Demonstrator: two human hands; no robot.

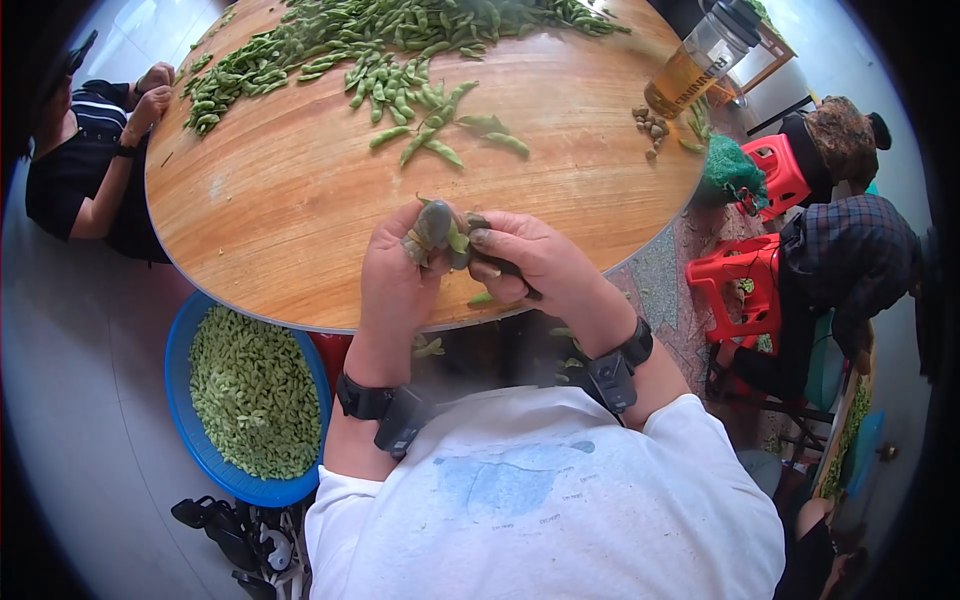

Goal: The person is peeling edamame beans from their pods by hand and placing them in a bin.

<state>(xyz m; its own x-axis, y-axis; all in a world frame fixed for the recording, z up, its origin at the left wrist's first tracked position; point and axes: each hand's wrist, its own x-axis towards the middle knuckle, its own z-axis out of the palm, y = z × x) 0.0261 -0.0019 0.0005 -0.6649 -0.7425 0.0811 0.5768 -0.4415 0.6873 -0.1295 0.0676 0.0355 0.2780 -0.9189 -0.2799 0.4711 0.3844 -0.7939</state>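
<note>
Over the near edge of the round wooden table [300, 240], my left hand [398, 275] and my right hand [545, 260] meet at a green soybean pod [459, 243]. Both hands are closed, pinching the pod between thumbs and fingers. Greyish coverings wrap the left thumb and some right fingertips. Part of the pod is hidden behind them. Beyond my hands lies a small group of loose pods [430, 122], with a large heap of pods [420, 28] behind it. One more pod [481, 298] rests by the table edge under my right hand.
At my left stands a blue basin [262, 491] full of shelled green beans [250, 395]. A bottle of amber liquid [692, 75] and small brown pieces [650, 130] sit at the table's right. A person [95, 170] sits left; others sit right near red stools [735, 280].
</note>
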